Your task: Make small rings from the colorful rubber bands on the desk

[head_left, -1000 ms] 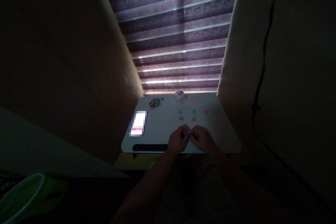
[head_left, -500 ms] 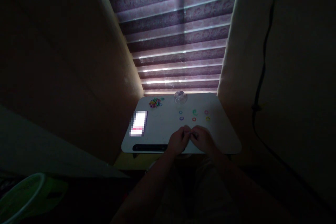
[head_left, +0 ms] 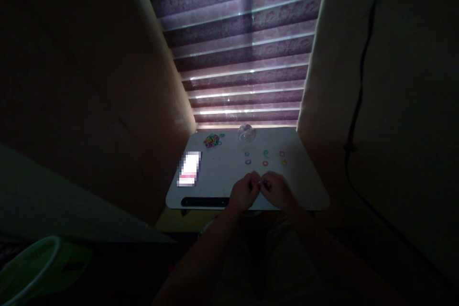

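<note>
While the left hand and right hand are pinching a small pale thing, too dim to identify, between nearly closed fingertips, control is probably depending on light, even pressure; it is hanging over the white table, six coloured pieces lying just beyond.

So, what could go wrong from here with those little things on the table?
The small item pinched between the left hand and right hand could slip; it is barely visible.

The red ring and yellow piece lie just beyond the fingers, so a careless push might knock them out of their row.

The white table is dimly lit, so anything dropped might be hard to find.
</note>
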A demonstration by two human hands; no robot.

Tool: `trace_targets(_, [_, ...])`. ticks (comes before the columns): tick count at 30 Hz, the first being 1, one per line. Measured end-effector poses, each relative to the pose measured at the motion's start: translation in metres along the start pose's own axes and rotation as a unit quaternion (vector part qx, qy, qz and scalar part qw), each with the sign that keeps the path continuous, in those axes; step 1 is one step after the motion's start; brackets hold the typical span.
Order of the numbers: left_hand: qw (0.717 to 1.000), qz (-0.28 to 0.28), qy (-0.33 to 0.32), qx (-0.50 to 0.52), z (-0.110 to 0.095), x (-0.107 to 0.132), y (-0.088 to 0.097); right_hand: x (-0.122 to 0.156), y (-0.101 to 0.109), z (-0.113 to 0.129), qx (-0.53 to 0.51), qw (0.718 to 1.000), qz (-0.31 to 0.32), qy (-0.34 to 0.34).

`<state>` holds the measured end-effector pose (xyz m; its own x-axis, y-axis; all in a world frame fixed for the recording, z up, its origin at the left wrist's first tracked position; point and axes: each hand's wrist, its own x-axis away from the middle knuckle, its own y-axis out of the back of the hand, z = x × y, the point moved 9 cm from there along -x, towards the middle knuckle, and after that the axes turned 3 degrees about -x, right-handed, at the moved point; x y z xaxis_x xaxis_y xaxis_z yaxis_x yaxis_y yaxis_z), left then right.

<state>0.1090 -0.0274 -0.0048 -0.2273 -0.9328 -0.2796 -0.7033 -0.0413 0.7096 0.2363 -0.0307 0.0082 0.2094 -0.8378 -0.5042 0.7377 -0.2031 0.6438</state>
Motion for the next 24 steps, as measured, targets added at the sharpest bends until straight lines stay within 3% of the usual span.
trace_targets(12, [0.999,-0.012,0.005,-0.038,-0.0032,0.0000,0.0024,0.0001,0.0007,0.0011,-0.018,1.000,-0.006,0.012])
trace_targets(24, [1.000,0.015,-0.010,-0.022,-0.0046,0.0005,-0.0011,-0.0010,0.0000,-0.0020,-0.042,0.999,-0.002,-0.015])
